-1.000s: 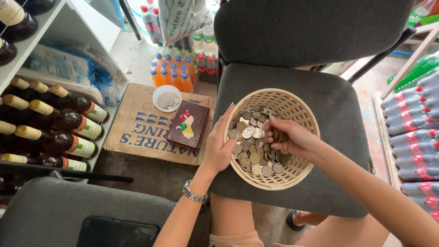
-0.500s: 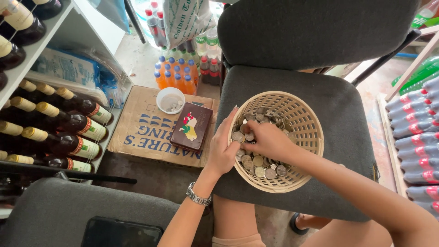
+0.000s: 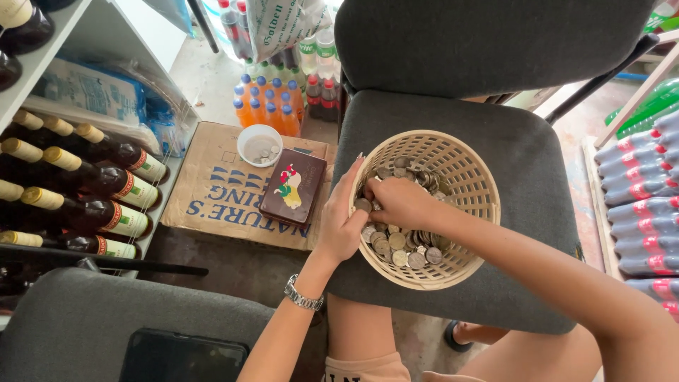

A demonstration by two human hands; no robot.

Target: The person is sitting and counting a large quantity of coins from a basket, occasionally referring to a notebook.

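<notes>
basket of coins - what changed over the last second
The right hand slid from the right side of the basket across the coins to its left rim, meeting the left hand. The left hand stayed at that rim; the basket stayed on the chair.

Basket (image 3: 463, 185) sits on chair seat (image 3: 537, 163), coins (image 3: 397, 244) in it. Right hand (image 3: 399, 201) inside basket; left hand (image 3: 341, 226) at its left rim. Left of chair: box (image 3: 212, 187) w/ tin (image 3: 293, 187) & bowl (image 3: 259, 145) on top. Bottles (image 3: 78, 177) on shelf far left.
</notes>
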